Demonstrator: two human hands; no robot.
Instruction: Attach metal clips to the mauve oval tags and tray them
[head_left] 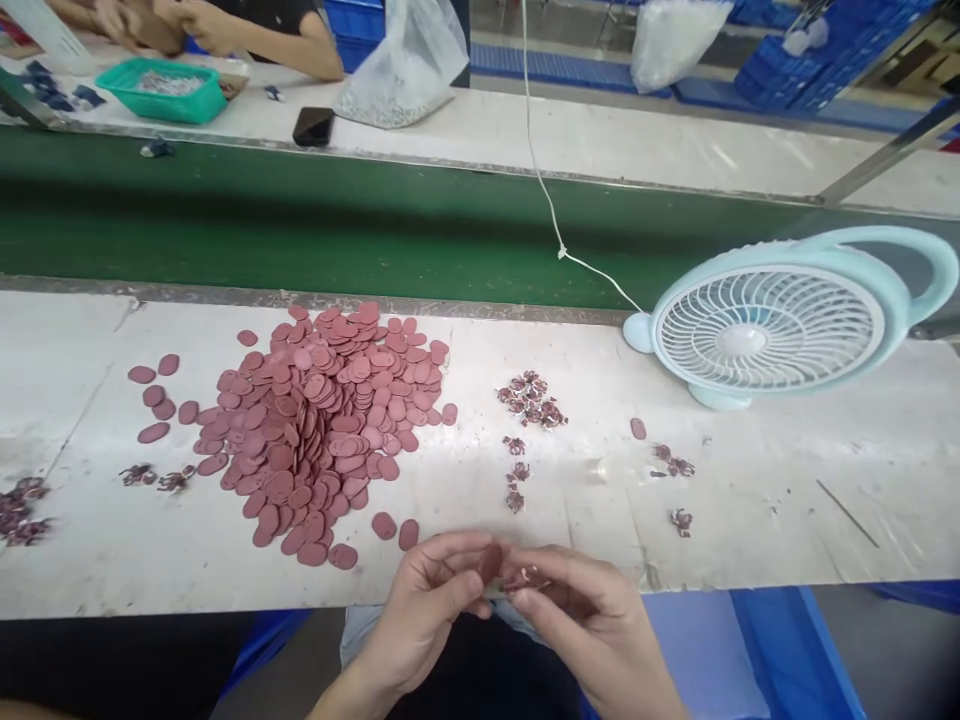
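Note:
Near the table's front edge, my left hand (439, 600) pinches a dark red oval disc (490, 565) between thumb and fingers. Close beside it, my right hand (581, 610) is closed on a small dark red and silvery piece (527, 577), whose exact kind I cannot make out. The two held pieces are side by side, and I cannot tell whether they touch. A large heap of the same oval discs (322, 420) lies beyond my left hand. Ahead of my hands sits a small cluster of dark red and silvery pieces (531, 398).
A pale blue fan (772, 330) stands at the right, its white cord (559, 235) running upward. Beyond the green strip (375, 225), another person's arms (285, 45) rest by a green basket (199, 105), a phone (313, 127) and a plastic bag (405, 80). A thin stick (847, 513) lies at right.

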